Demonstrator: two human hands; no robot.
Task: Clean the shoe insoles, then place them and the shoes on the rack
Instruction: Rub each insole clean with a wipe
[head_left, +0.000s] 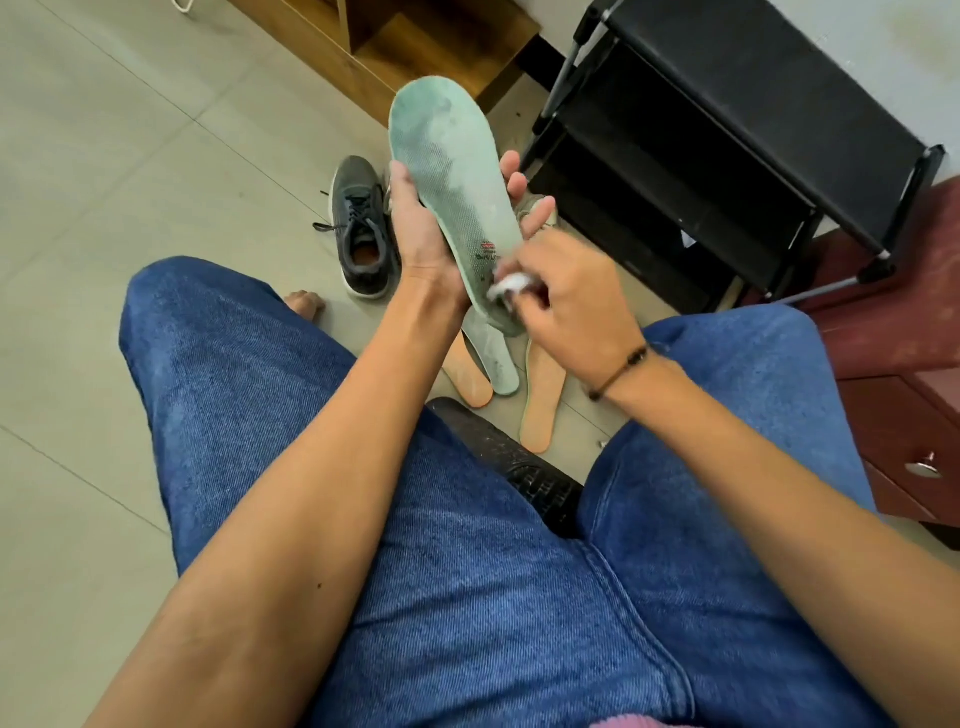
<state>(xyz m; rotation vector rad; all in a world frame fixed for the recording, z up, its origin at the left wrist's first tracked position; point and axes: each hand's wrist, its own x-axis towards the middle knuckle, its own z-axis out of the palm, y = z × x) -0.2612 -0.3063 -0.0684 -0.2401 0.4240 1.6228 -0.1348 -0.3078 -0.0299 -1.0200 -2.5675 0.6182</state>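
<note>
- Between the knees, the left hand (415, 228) grips a long, pale-green foam insole (452, 192) by its edges, thumb on one side and fingers wrapped round the other, toe end tilted up and away.
- Against the heel end of that insole, the right hand (566, 296) pinches a small crumpled white wipe (511, 286), pressing it on the printed logo patch.
- Judging by this, the cleaning step is in hand: grey smudges show across the forefoot, so the next move likely calls for working the wipe up toward the toe while the left hand keeps the insole steady.
- On the tiled floor (130, 182) just below the hands lie 3 more insoles: a second pale-green insole (493, 358) overlapping an orange-backed insole (470, 376), and another orange-backed insole (540, 405) just beside them.
- Near these, a dark grey laced sneaker (363, 228) stands upright, its opening showing an orange lining; whether an insole sits inside I cannot tell. A second shoe is mostly hidden behind the hands.
- Further out, the black tiered shoe rack (727, 130) holds no shoes or insoles on the shelves visible.
</note>
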